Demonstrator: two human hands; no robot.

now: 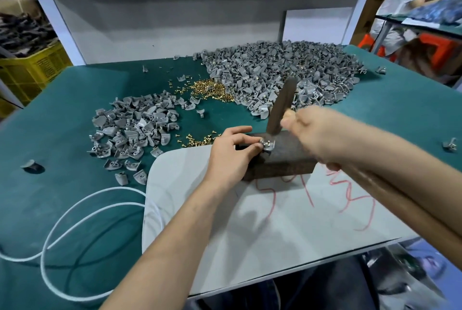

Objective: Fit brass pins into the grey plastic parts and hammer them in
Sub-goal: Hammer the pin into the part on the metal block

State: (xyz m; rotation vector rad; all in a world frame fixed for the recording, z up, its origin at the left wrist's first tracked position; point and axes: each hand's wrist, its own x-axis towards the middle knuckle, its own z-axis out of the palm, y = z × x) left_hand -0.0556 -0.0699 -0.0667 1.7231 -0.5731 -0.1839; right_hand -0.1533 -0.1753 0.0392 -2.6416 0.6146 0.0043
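My left hand (pixel 231 152) pinches a grey plastic part (pixel 268 145) and holds it flat on top of a dark block (pixel 285 157). My right hand (pixel 317 132), motion-blurred, grips the wooden handle of a hammer (pixel 281 109). The dark hammer head stands upright with its lower end just above the part. Whether a pin sits in the part is too small to tell. Loose brass pins lie in a heap (pixel 212 89) further back and in a smaller scatter (pixel 197 138) left of the block.
A big heap of grey parts (pixel 280 72) fills the back right of the green table, a smaller heap (pixel 132 127) lies at the left. The block stands on a white board (pixel 250 229) with red marks. A white cable (pixel 65 224) loops at the front left.
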